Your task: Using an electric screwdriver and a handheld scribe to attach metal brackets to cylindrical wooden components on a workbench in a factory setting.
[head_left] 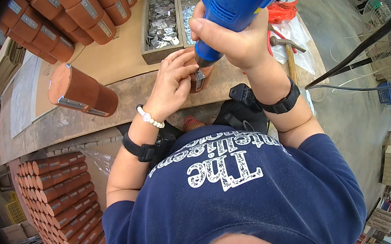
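My right hand [238, 37] grips a blue drill-shaped power tool [232, 6], its dark nose pointing down. Under that nose is a small terracotta-coloured cylinder [201, 80] at the table's near edge, mostly hidden by my hands. My left hand [174, 83] is closed over the cylinder's left side, fingertips right beside the nose. Whether those fingers also pinch a small part cannot be made out. To the left lies a larger terracotta cylinder [81, 90] with a metal strip along its side.
A divided wooden box [145, 44] of small metal plates and shiny bits stands behind my hands. Pliers and a hammer [289, 43] lie at right, near a red plastic bag [282, 12]. More terracotta cylinders [87, 13] are stacked at back left and lower left [62, 194]. A black cable [358, 48] crosses at right.
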### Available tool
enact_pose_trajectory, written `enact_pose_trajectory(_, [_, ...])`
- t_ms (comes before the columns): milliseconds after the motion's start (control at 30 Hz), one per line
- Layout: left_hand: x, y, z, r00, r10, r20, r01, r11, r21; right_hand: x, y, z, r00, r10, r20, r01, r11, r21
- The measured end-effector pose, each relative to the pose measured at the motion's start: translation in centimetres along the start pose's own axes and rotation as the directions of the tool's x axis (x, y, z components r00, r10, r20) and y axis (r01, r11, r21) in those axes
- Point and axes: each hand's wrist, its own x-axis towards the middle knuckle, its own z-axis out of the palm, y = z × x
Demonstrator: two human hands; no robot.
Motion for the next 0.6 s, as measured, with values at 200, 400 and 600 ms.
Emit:
enact_pose_trajectory(200, [0.0,-0.3,0.2,0.999,0.03,-0.024,-0.03,0.999,0.017,-0.1,-0.1,0.4,0.998,0.0,-0.058,0.004,0.998,0.063])
enact_pose_trajectory(400, [0.0,0.7,0.3,0.999,-0.021,-0.043,0.022,1.0,0.01,-0.1,-0.5,0.0,0.998,0.049,0.045,-0.051,0.998,0.034])
enact_pose_trajectory(600, [-0.6,-0.1,1.9,0.985,0.004,-0.175,0.019,0.991,0.13,-0.4,-0.4,0.6,0.989,0.122,-0.08,-0.11,0.985,0.137])
